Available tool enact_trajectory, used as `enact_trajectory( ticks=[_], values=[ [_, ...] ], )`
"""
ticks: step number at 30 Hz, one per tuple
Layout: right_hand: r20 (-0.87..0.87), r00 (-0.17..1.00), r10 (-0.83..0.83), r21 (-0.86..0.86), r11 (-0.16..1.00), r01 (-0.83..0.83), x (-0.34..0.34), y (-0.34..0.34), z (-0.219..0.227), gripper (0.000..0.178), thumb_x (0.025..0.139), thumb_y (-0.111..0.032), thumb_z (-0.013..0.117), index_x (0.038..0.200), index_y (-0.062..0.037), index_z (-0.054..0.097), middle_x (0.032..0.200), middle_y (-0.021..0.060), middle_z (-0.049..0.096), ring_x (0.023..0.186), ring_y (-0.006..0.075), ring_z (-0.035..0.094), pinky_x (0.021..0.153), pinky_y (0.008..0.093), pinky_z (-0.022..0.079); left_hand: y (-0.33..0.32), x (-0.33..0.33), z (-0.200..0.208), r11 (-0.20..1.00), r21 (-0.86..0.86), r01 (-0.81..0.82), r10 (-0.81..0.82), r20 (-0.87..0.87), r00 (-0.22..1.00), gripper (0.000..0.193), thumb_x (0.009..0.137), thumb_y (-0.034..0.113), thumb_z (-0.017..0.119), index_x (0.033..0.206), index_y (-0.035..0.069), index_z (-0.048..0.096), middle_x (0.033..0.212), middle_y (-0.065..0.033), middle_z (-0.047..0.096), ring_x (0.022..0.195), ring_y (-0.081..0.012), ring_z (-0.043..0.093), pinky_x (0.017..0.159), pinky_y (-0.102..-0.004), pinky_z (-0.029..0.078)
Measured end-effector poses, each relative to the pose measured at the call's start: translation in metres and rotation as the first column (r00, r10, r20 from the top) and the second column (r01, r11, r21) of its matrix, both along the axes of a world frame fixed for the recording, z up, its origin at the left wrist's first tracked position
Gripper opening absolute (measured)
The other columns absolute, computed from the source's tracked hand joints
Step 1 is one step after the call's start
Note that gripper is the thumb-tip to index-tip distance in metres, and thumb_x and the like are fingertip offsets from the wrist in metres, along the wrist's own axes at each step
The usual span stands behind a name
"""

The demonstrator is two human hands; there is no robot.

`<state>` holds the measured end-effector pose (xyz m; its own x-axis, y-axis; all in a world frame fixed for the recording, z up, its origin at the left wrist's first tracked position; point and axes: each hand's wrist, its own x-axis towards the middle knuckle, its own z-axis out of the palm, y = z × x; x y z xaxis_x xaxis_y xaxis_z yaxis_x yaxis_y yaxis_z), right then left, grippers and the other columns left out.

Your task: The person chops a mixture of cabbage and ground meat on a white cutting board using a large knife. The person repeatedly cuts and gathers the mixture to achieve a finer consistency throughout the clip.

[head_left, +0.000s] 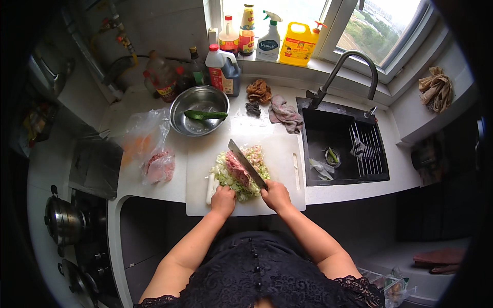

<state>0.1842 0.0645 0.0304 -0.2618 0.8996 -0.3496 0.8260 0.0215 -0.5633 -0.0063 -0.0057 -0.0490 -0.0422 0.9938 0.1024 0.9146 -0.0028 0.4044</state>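
Note:
On a white cutting board (280, 159) lies a pile of chopped pale green vegetable (257, 156) with pink minced meat (236, 168) on top. My right hand (276, 195) grips the handle of a cleaver (245, 161), whose blade rests tilted across the pile. My left hand (223, 200) sits at the near left edge of the pile, fingers curled beside a white leek stalk (210, 188).
A steel bowl (199, 110) with a green pepper stands behind the board. Plastic bags (149, 149) with meat lie to the left. A black sink (341, 146) with faucet is at right. Bottles line the windowsill; pots sit on the stove at lower left.

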Motion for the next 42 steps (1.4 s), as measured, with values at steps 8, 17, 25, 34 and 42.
enact_trajectory(
  ticks=[8,17,25,34,42],
  values=[
    [0.034,0.999,0.039,0.076,0.996,-0.041,-0.005,0.002,0.013,0.026,0.081,-0.022,0.055,0.103,-0.0142,0.066,0.088,0.0203,0.066,0.085,0.0395,0.063,0.077,0.0491,0.05,0.0,0.0,-0.001,1.0,0.009,0.005,-0.005,0.008,1.0,0.002,0.071,0.012,0.066,0.07,0.012,0.067,0.082,-0.0055,0.061,0.086,-0.0286,0.058,0.072,-0.0394,0.051],
    [0.174,0.981,0.088,0.018,0.996,-0.093,-0.005,0.005,-0.005,0.029,0.081,-0.021,0.056,0.108,-0.0177,0.065,0.092,0.0176,0.067,0.089,0.038,0.063,0.081,0.0483,0.05,-0.001,-0.001,-0.004,1.0,-0.008,0.005,-0.005,0.01,1.0,0.002,0.07,0.012,0.067,0.071,0.013,0.068,0.082,-0.0059,0.061,0.087,-0.0284,0.058,0.073,-0.0391,0.052],
    [0.166,0.984,0.066,0.025,0.997,-0.071,0.0,0.009,-0.013,0.028,0.08,-0.02,0.054,0.106,-0.0146,0.065,0.091,0.0192,0.067,0.087,0.0386,0.063,0.08,0.048,0.05,0.001,0.001,0.0,1.0,-0.016,0.011,-0.01,0.013,1.0,0.002,0.071,0.012,0.066,0.07,0.013,0.068,0.081,-0.0057,0.061,0.085,-0.0284,0.058,0.073,-0.0393,0.052],
    [0.141,0.988,0.06,0.007,0.998,-0.062,-0.005,-0.004,-0.009,0.029,0.081,-0.022,0.055,0.108,-0.0186,0.065,0.092,0.0183,0.067,0.089,0.0383,0.063,0.081,0.0474,0.05,0.0,0.0,-0.001,1.0,0.005,0.0,0.0,0.014,1.0,0.001,0.07,0.011,0.067,0.07,0.012,0.068,0.082,-0.0061,0.061,0.085,-0.0286,0.058,0.073,-0.0395,0.051],
    [0.093,0.995,0.04,0.093,0.994,-0.049,-0.005,-0.002,-0.003,0.026,0.081,-0.022,0.055,0.105,-0.0159,0.065,0.09,0.018,0.067,0.088,0.0379,0.063,0.08,0.0476,0.05,-0.001,0.001,0.0,1.0,0.005,-0.016,0.016,-0.001,1.0,0.002,0.071,0.011,0.067,0.068,0.012,0.067,0.082,-0.0058,0.061,0.088,-0.0286,0.057,0.074,-0.039,0.051]
  ],
)
